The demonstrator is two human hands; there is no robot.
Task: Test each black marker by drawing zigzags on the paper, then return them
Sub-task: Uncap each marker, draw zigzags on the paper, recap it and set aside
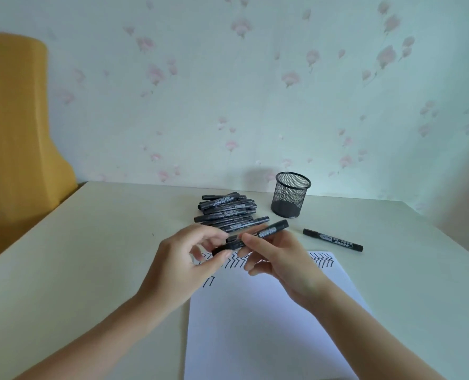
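Above the white paper (255,319), both hands hold one black marker (271,230). My right hand (282,259) pinches its barrel, the far end pointing up and right. My left hand (184,264) pinches the marker's black cap end (226,246) between thumb and fingers; whether the cap is seated or off is unclear. Black zigzag rows (321,260) run along the paper's far edge, partly hidden by the hands. A pile of several black markers (228,212) lies just behind the hands. One more black marker (333,239) lies alone to the right of the paper.
A black mesh pen cup (291,194) stands upright at the back, right of the pile. The cream table (91,256) ends against a floral-papered wall. A yellow chair back (14,127) rises at the far left.
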